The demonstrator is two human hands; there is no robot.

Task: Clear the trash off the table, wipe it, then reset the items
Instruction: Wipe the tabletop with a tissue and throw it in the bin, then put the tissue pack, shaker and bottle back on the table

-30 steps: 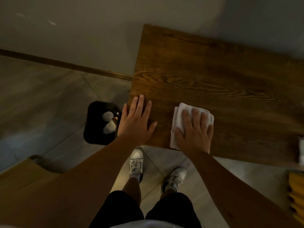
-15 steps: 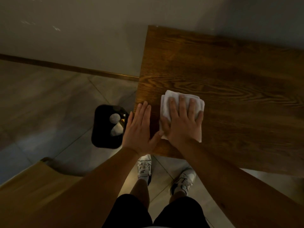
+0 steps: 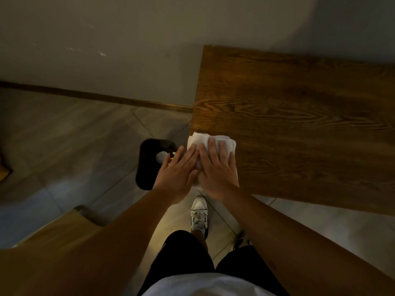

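We press our right hand (image 3: 215, 167) flat, fingers spread, onto the folded white cloth (image 3: 210, 142), which lies at the near left corner of the dark grained wooden table (image 3: 299, 116). It pins the cloth down and grips nothing. Our left hand (image 3: 176, 174) is open too, palm down just beside the right, its fingers reaching onto the cloth's left edge while the rest of the hand hangs out past the table's end.

Directly below that end stands the black plastic waste bin (image 3: 149, 165) on the grey tiled floor (image 3: 74, 142), with pale crumpled trash (image 3: 160, 156) inside.

The risks sit at this corner. Part of the cloth already overhangs the edge, so a further push leftward can carry it off the tabletop and into the bin or onto the floor. Any crumbs we sweep may miss the bin's mouth, since we cannot tell whether it lines up with the table's edge. With two flat palms and no real grasp, the cloth can also bunch or slip out from under us. The rest of the tabletop in view looks bare.
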